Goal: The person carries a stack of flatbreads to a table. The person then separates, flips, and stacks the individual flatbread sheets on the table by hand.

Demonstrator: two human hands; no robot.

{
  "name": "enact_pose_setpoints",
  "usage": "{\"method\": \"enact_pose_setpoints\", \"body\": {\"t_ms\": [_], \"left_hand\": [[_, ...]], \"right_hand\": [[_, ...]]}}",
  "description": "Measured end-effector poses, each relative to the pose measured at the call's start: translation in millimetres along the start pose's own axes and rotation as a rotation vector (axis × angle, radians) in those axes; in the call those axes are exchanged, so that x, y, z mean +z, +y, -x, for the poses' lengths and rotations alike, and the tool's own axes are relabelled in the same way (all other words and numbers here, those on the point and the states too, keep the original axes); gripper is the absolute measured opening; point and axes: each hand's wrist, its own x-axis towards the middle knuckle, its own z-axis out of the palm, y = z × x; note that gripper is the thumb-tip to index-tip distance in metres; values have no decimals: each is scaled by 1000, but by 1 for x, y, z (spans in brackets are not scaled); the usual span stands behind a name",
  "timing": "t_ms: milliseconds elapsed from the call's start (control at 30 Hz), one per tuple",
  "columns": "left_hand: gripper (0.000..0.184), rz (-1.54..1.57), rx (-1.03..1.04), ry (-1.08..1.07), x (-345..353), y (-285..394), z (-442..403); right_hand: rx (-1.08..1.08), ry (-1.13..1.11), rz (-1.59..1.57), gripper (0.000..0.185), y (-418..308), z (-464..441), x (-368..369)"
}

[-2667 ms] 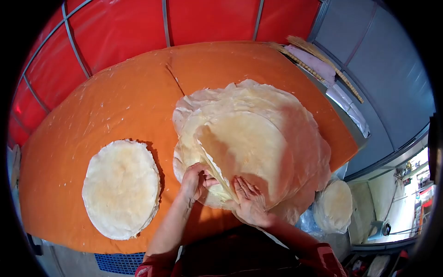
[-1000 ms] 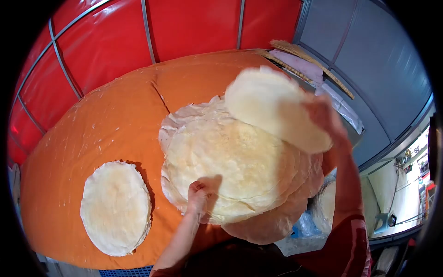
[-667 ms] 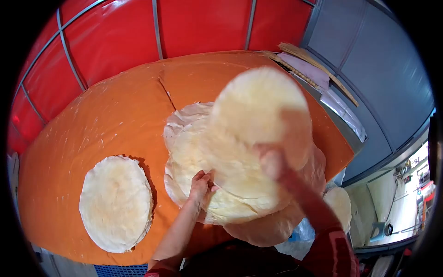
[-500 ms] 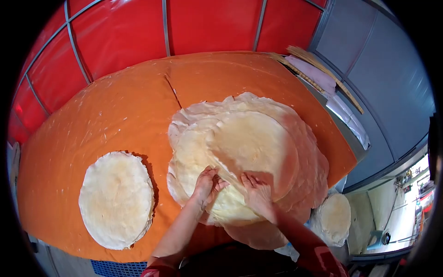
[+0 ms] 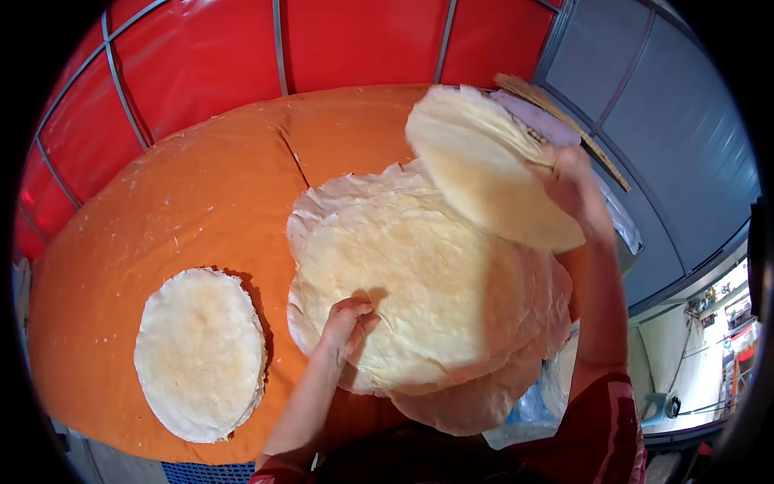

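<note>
Gripping a thin flatbread (image 5: 484, 173) by its three o'clock edge, your right hand (image 5: 574, 177) holds it above the one o'clock side of a broad pile (image 5: 419, 274) on the orange-covered bench (image 5: 193, 218). Your left hand (image 5: 347, 324) rests at the pile's eight o'clock, fingers bunched close; whether they pinch an edge cannot be told. The flatbread looks light, floppy and easily torn, best taken gently at the rim.
</note>
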Motion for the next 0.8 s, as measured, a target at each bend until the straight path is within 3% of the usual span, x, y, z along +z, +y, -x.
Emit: {"method": "enact_pose_setpoints", "body": {"t_ms": [33, 67, 133, 200, 267, 300, 367, 433, 567, 600, 633, 700, 767, 800], "left_hand": [[12, -16, -100, -29, -2, -4, -10], [11, -34, -199, -62, -5, -8, -18], [11, -142, -181, -75, 0, -8, -21], [13, -242, -160, -88, 8, -12, -19], [24, -76, -200, -94, 19, -10, -9], [24, -78, -202, -93, 21, -11, -7], [37, 231, -319, -336, 24, -13, -5], [42, 250, -305, -404, 29, -14, -7], [34, 298, -210, -410, 54, -10, 2], [31, 302, -166, -438, 52, -15, 0], [28, 304, -122, -463, 51, -16, -2], [25, 245, -161, -391, 48, -13, 1], [27, -39, -46, -115, 30, -19, -1], [32, -130, 63, -102, 23, -19, 1]], "right_hand": [[-116, -116, 400, 22, -2, -7, -11], [-128, -91, 265, 19, 8, -2, -11], [-689, -48, 1184, 22, -3, 19, 22], [-624, 105, 969, 16, 69, 46, 30], [-363, -40, 982, 8, 119, 83, 49], [-149, -235, 1056, 14, 130, 104, 56], [-266, -166, 1133, 20, 171, 146, 80], [-290, -100, 1116, 23, 164, 158, 86], [-264, -29, 1128, 31, 128, 156, 87], [-273, -29, 1131, 31, 150, 151, 76], [-256, -5, 913, 35, 192, 144, 56], [-155, -91, 641, 36, 160, 118, 35], [-242, -138, 665, 29, 100, 58, -4], [-56, -76, 720, 20, 77, 32, -22]]}}
